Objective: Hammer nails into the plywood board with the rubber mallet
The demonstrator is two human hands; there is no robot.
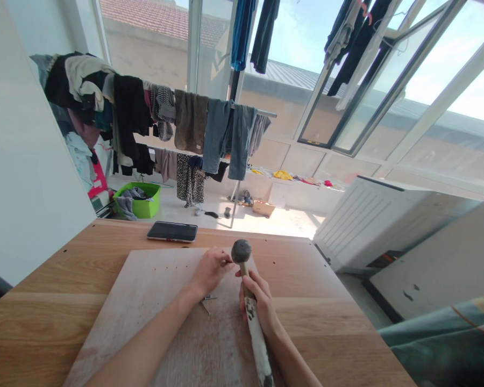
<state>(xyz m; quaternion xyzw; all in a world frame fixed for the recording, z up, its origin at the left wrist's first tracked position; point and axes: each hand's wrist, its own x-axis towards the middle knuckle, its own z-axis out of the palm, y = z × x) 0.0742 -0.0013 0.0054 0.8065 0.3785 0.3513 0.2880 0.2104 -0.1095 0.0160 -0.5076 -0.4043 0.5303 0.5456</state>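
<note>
My right hand [258,298] is wrapped around the handle of a hammer [241,251]. Its rounded dark grey head points away from me, and the worn, pale-painted handle runs back toward my body. Just left of the head, my left hand [212,269] is closed in a pinch, low over a pale wooden board [161,301]. A thin piece that looks like a nail shows at its fingertips, mostly hidden. Beneath my left wrist, several loose nails [207,302] lie on the board. Small dark dots mark the board's far left part.
The board lies on a wooden table [64,295]. A phone [172,231] rests near the table's far edge. Beyond are a drying rack with clothes [191,121], a green basin [147,207] and windows. A white ribbed washboard-like unit [358,215] stands at the right.
</note>
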